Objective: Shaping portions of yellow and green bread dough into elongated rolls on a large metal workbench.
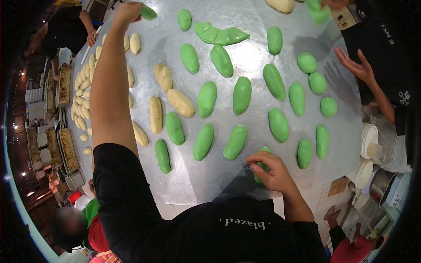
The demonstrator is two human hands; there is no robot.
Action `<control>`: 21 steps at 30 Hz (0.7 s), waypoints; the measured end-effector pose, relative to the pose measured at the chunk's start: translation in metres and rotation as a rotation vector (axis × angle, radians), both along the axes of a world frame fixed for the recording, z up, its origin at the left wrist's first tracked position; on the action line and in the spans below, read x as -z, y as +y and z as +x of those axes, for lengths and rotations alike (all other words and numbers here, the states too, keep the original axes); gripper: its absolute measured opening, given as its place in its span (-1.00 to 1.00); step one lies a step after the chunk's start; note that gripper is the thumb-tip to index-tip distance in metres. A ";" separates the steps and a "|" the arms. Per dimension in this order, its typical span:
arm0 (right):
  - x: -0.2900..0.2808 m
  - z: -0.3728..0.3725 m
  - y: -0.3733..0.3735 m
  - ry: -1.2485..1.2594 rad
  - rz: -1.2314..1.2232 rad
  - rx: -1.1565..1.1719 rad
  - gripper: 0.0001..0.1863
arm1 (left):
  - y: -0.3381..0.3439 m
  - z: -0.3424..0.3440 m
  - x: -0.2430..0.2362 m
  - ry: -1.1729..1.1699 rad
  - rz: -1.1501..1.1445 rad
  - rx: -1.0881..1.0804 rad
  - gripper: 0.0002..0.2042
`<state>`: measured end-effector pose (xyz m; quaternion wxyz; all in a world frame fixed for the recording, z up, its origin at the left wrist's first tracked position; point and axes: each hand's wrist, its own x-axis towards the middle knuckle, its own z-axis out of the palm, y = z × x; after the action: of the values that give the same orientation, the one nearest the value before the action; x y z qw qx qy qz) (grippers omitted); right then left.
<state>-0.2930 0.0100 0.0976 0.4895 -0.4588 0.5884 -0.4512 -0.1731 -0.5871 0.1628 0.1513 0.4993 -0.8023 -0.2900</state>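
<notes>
My left hand (127,14) reaches far across the metal table, its fingers closed on a green dough piece (149,12). At the near edge my right hand (274,172) curls its fingers round another green dough piece (262,166), which it partly hides. Several smooth oval green dough pieces lie spread over the middle, such as one (236,142) left of my right hand and a slim one (162,156) farther left. A scored, curved green dough strip (221,35) lies at the far side. Pale dough pieces (180,103) rest left of the green ones.
The metal table (175,188) fills the middle. Many small pale dough pieces (81,107) crowd its left side. A co-worker's hand (357,65) hovers at the right, near round green dough balls (317,82). Another person stands far left. White buckets (369,140) stand beyond the right edge.
</notes>
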 end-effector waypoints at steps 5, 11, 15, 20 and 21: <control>-0.003 -0.005 -0.006 -0.002 -0.006 0.040 -0.79 | 0.006 0.003 0.070 -0.148 -1.009 -0.076 -0.58; 0.004 -0.060 -0.032 0.463 -0.129 0.320 -0.75 | 0.076 0.023 0.126 -0.482 -0.261 0.105 -0.45; 0.036 -0.160 -0.082 1.237 -0.080 0.649 -0.54 | 0.109 0.049 0.107 -0.154 -0.402 0.080 -0.42; 0.065 -0.214 -0.087 1.354 0.338 0.558 -0.48 | 0.219 0.079 0.053 0.081 -0.296 0.146 -0.47; 0.065 -0.223 -0.082 1.284 0.325 0.493 -0.46 | 0.239 0.086 0.048 0.160 -0.229 0.145 -0.49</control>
<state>-0.5157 -0.0722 0.0330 -0.0086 -0.4087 0.9076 -0.0958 -0.0866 -0.3482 0.1149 0.2494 0.3948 -0.8495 -0.2455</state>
